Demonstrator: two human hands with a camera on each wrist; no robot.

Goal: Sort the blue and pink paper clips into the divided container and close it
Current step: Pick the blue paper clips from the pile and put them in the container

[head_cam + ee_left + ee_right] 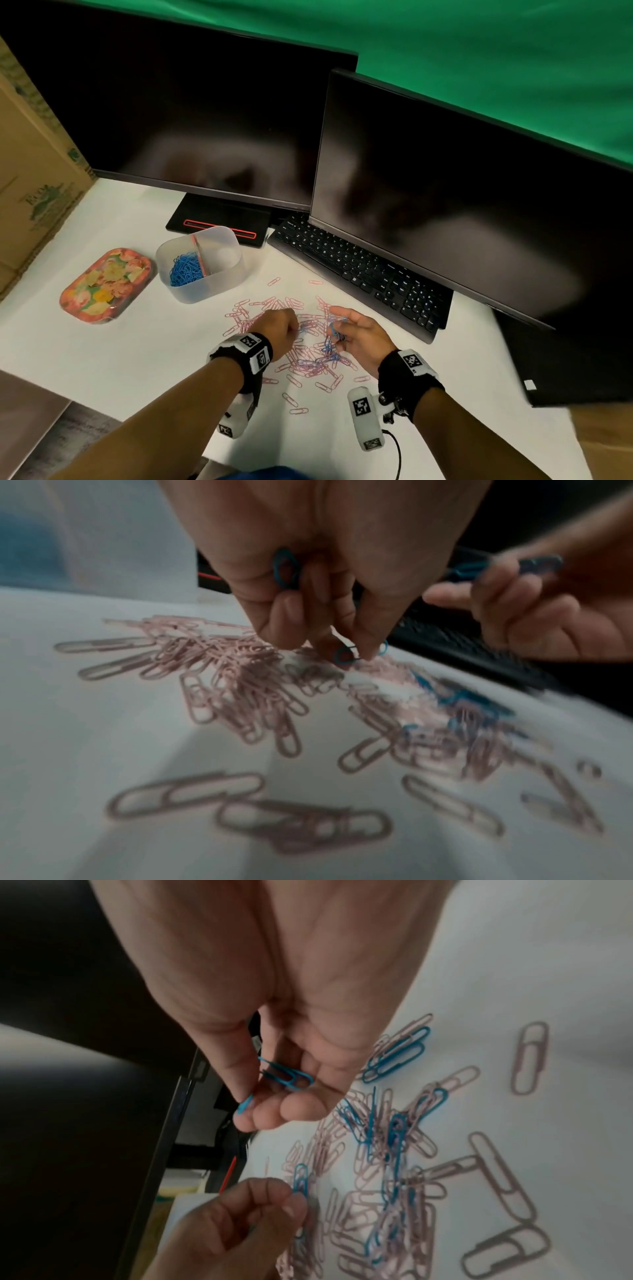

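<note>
Left fingers [369, 642] pinching blue clip [344, 654], right fingers [301, 1104] curled round blue clips [287, 1077]

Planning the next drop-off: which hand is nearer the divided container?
Left. The left hand is over the clip pile just in front of the divided container, slightly to its right; the right hand is farther right, nearer the keyboard.

Container [200, 263] left of keyboard [356, 270], lid [106, 286] on its left, clips [308, 342] scattered in front
</note>
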